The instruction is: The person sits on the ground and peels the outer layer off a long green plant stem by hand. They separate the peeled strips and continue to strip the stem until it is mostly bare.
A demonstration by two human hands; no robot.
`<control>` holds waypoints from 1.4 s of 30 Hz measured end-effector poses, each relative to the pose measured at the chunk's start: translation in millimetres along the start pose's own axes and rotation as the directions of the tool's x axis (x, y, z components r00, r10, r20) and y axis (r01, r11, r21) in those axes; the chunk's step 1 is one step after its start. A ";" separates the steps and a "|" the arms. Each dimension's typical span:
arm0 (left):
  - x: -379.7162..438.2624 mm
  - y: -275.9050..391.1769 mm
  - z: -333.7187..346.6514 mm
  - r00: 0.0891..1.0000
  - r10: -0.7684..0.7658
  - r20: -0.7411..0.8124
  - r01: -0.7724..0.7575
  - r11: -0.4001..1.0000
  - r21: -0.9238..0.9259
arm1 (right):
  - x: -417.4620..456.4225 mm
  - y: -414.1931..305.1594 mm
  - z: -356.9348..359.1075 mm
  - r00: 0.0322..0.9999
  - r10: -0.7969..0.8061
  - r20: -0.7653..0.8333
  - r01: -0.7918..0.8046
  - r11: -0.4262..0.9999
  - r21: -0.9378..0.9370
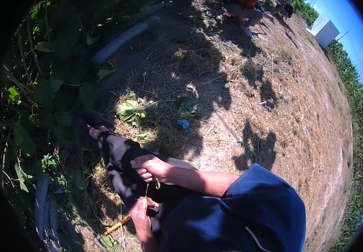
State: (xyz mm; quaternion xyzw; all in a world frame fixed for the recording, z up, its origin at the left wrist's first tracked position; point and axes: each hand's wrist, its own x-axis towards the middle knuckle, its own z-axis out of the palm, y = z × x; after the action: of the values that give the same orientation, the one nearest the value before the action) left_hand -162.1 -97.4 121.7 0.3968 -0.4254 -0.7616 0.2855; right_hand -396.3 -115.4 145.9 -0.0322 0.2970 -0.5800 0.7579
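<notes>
My right hand is raised over my dark trousers, fingers curled and thumb against the forefinger. From under it hangs a thin yellow-green plant strip with a curled end. A fine strand of it runs down to my left hand, where thumb and forefinger pinch it. Whatever else lies inside the right fist is hidden. Beside the left wrist, an orange-brown stick slants down to the dry grass. My foot in a dark shoe rests at the edge of the leafy plants.
Broad-leaved plants crowd the left side. Grey poles lie on the ground, with more poles at lower left. Cut leaves and a crumpled blue scrap lie on dry grass. Another person is at the top, near a white box-like structure.
</notes>
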 end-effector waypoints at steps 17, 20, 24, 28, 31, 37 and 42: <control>21.1 56.0 53.2 0.900 0.430 -0.063 -0.432 0.902 -0.013 | -5.6 -35.9 -49.0 0.914 -0.285 -0.288 0.284 0.958 -0.048; 23.8 62.0 58.2 0.917 0.399 0.021 -0.395 0.913 -0.103 | -2.0 -28.9 -51.7 0.918 -0.262 -0.298 0.262 0.964 -0.042; 26.0 59.0 57.2 0.943 0.309 0.122 -0.302 0.951 -0.074 | -1.4 -29.0 -55.5 0.910 -0.292 -0.294 0.291 0.956 -0.048; 27.8 50.6 51.1 0.981 0.195 0.003 -0.194 0.975 -0.105 | -5.9 -41.0 -65.1 0.879 -0.368 -0.302 0.363 0.929 -0.072; 30.8 46.9 37.2 0.983 0.171 -0.067 -0.179 0.971 -0.158 | -8.8 -51.7 -80.2 0.839 -0.440 -0.320 0.436 0.895 -0.089; 36.4 50.0 -5.2 0.935 0.166 -0.313 -0.201 0.976 -0.086 | -11.2 -76.4 -135.2 0.613 -0.589 -0.526 0.440 0.808 -0.392; 42.5 48.7 -31.8 0.887 0.160 -0.432 -0.135 0.987 0.090 | -9.1 -66.8 -204.8 0.522 -0.607 -0.599 0.308 0.789 -0.532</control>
State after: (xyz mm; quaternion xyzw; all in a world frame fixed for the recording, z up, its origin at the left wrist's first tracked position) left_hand -152.7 -166.8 138.6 0.5324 -0.4008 -0.6165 0.4193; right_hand -555.0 -68.3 7.7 -0.0091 0.6608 -0.6566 0.3635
